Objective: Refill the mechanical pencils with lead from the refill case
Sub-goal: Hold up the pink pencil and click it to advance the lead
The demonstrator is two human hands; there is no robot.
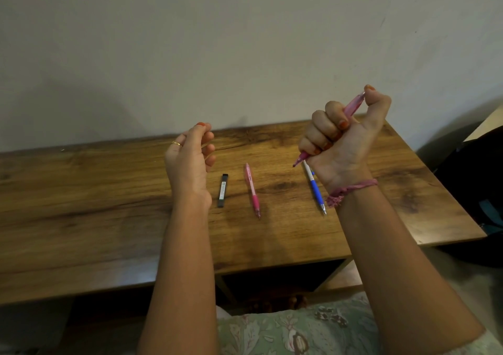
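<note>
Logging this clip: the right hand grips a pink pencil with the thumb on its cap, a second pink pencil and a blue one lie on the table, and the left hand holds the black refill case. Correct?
Not quite. In the head view the left hand holds nothing; the black refill case lies on the table. The rest stands: right hand, gripped pink pencil, second pink pencil, blue one.

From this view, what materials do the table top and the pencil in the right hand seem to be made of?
Table top: wood or wood-look laminate, matte; brown grain and dark knots show, which one I cannot tell. Pink pencil gripped by the right hand: probably plastic, translucent and slightly glossy near its upper end.
</note>
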